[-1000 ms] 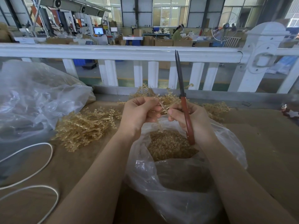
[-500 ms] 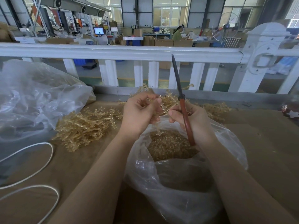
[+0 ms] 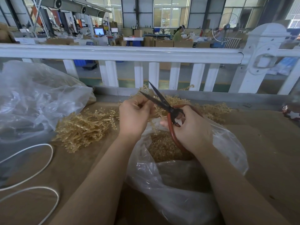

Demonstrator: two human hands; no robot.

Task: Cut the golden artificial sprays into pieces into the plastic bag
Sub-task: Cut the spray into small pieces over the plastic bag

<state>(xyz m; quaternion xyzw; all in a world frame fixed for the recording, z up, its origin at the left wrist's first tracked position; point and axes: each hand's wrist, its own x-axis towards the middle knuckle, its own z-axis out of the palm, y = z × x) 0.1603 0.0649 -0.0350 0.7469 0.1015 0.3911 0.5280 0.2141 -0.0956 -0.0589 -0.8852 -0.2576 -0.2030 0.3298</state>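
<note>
Lower centre of the frame: I see both forearms reaching up over a clear plastic bag point(image 3: 186, 184) that lies open on the brown bench point(image 3: 267, 151). Inside the bag, a bed of cut golden pieces point(image 3: 162, 148).

Lower left: white cord point(image 3: 40, 168) looped on the bench.

Centre: my left hand point(image 3: 134, 115), fingers curled, pinches a golden spray point(image 3: 156, 111) above the bag's mouth. My right hand point(image 3: 193, 127) is wrapped round the red handles of the scissors point(image 3: 164, 104); the dark blades stand apart in a V, tips aimed to the upper left, with the spray stem between them near the pivot. I cannot tell if the blades touch the stem.

Left of centre: a heap of uncut golden sprays point(image 3: 84, 127) on the bench, just beside the left hand. More sprays run behind both hands toward centre right.

Left edge: a second, large clear bag point(image 3: 40, 98), crumpled.

Right edge: a small red object with a white star point(image 3: 291, 112).

Beyond the bench: a white railing point(image 3: 121, 53) across the frame with a thick post at upper right. Behind it, a workshop floor with cardboard boxes, lit monitors point(image 3: 99, 31), and a seated person point(image 3: 178, 32) at a distant table.
</note>
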